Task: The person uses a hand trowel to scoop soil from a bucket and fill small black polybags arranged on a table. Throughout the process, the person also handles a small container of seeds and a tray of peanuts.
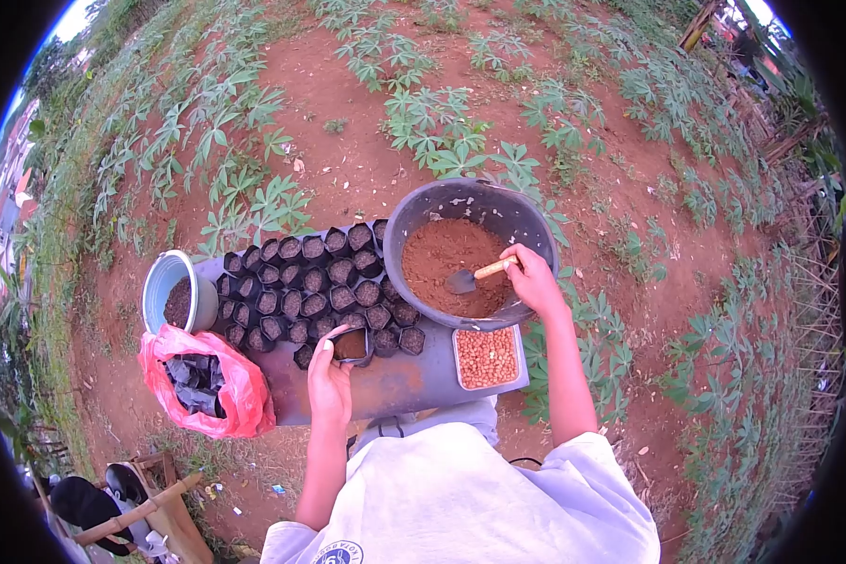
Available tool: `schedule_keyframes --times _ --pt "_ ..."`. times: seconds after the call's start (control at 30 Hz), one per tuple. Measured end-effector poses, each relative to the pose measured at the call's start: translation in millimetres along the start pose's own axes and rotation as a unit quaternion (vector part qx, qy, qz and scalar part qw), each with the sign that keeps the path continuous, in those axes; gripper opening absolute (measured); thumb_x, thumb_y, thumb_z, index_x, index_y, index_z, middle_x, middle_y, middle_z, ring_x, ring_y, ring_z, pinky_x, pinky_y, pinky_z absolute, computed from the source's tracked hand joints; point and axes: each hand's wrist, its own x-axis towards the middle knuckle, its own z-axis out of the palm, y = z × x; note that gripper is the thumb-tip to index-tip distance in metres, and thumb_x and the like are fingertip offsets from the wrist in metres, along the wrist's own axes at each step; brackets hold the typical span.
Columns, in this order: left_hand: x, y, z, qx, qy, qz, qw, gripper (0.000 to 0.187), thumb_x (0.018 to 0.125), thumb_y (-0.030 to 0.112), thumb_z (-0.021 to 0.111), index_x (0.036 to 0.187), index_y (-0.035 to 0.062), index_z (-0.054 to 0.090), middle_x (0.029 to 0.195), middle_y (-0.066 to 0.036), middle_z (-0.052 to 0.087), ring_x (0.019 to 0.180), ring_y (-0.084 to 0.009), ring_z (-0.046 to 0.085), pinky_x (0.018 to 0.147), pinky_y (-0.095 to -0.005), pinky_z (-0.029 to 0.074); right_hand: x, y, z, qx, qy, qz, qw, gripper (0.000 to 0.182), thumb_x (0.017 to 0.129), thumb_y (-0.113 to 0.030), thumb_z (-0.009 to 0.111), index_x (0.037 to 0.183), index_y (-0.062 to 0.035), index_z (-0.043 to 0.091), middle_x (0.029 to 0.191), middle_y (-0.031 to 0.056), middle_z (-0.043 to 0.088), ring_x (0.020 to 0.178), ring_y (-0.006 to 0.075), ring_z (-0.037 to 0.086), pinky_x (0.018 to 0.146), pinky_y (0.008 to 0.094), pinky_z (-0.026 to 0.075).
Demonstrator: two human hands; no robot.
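My right hand (534, 284) is closed on the light handle of a small trowel (493, 269). The trowel's dark blade rests on reddish-brown soil (442, 246) inside a large black bucket (524, 221). At the near edge of the filled bags, my left hand (330, 378) grips a small black planting bag (355, 361), its thumb up beside the opening. Brown soil shows inside that bag, lighter than the dark soil in the others. Several black planting bags (315, 279) stand upright in close rows just beyond my left hand.
A narrow table (399, 387) carries everything. On it, a clear tub of tan seeds or pellets (487, 358) sits at right, and a pale blue pail (153, 289) with dark soil at left. A red plastic bag (254, 390) holds black bags. Leafy plants (437, 122) grow beyond.
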Motion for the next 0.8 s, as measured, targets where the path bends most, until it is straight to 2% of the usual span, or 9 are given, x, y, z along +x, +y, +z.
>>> schedule_keyframes --times 0.13,0.27,0.33,0.43,0.57,0.6,0.8 --pt "-0.2 3.1 -2.8 0.009 -0.009 0.0 1.0 0.038 0.102 0.027 0.049 0.127 -0.0014 0.057 0.118 -0.011 0.063 0.109 -0.0195 0.061 0.096 -0.0355 0.047 3.8 8.2 6.7 -0.058 -0.049 -0.009 0.997 0.015 0.089 -0.009 0.061 0.102 -0.0013 0.059 0.095 0.0167 0.065 0.089 0.0347 0.064 0.079 0.0417 0.05" --pt "2.9 5.0 2.5 0.011 -0.013 -0.005 1.0 0.038 0.102 0.027 0.049 0.127 -0.0011 0.058 0.118 -0.011 0.063 0.109 -0.0193 0.06 0.096 -0.0352 0.047 11.1 0.3 2.0 -0.107 -0.098 -0.008 0.989 0.017 0.089 -0.011 0.064 0.103 -0.0011 0.062 0.098 0.0171 0.065 0.092 0.034 0.064 0.081 0.0411 0.05" --pt "4.7 4.3 3.0 0.009 -0.019 -0.003 1.0 0.038 0.102 0.028 0.05 0.126 -0.0006 0.058 0.118 -0.01 0.063 0.11 -0.0191 0.06 0.095 -0.0346 0.047 16.3 7.5 5.6 -0.168 -0.122 -0.022 0.978 0.018 0.089 -0.016 0.066 0.099 -0.0021 0.062 0.1 0.0176 0.065 0.095 0.0357 0.064 0.084 0.0443 0.05" --pt "7.1 3.6 1.8 0.002 -0.024 -0.005 1.0 0.038 0.103 0.026 0.048 0.127 -0.0018 0.057 0.118 -0.009 0.062 0.109 -0.0166 0.059 0.095 -0.0313 0.047 28.4 19.4 8.5 -0.179 -0.137 -0.036 0.973 0.02 0.088 -0.019 0.068 0.098 -0.0023 0.063 0.101 0.018 0.064 0.098 0.036 0.064 0.087 0.0448 0.05" --pt "8.9 7.1 4.7 -0.005 -0.033 0.001 0.999 0.038 0.103 0.025 0.048 0.128 -0.0021 0.057 0.119 -0.01 0.062 0.11 -0.0173 0.059 0.097 -0.0327 0.047 41.7 35.6 7.6 -0.18 -0.148 -0.023 0.972 0.019 0.088 -0.018 0.069 0.096 -0.002 0.062 0.097 0.019 0.063 0.1 0.0373 0.062 0.09 0.0446 0.048" --pt "9.5 8.4 3.7 -0.002 -0.028 0.005 1.0 0.038 0.103 0.026 0.048 0.128 -0.002 0.057 0.12 -0.01 0.062 0.111 -0.017 0.059 0.097 -0.0325 0.047 41.4 36.4 6.8 -0.169 -0.146 -0.028 0.974 0.017 0.089 -0.017 0.068 0.095 -0.0025 0.061 0.096 0.0168 0.062 0.097 0.0345 0.061 0.086 0.043 0.048" --pt "21.2 4.6 -3.2 -0.001 0.008 0.008 1.0 0.038 0.103 0.026 0.048 0.128 -0.0011 0.057 0.121 -0.009 0.062 0.11 -0.0161 0.059 0.095 -0.0309 0.046 49.2 36.8 11.1 -0.146 -0.149 -0.019 0.978 0.019 0.086 -0.017 0.069 0.094 -0.0015 0.062 0.094 0.0172 0.062 0.096 0.0357 0.061 0.086 0.0438 0.048"
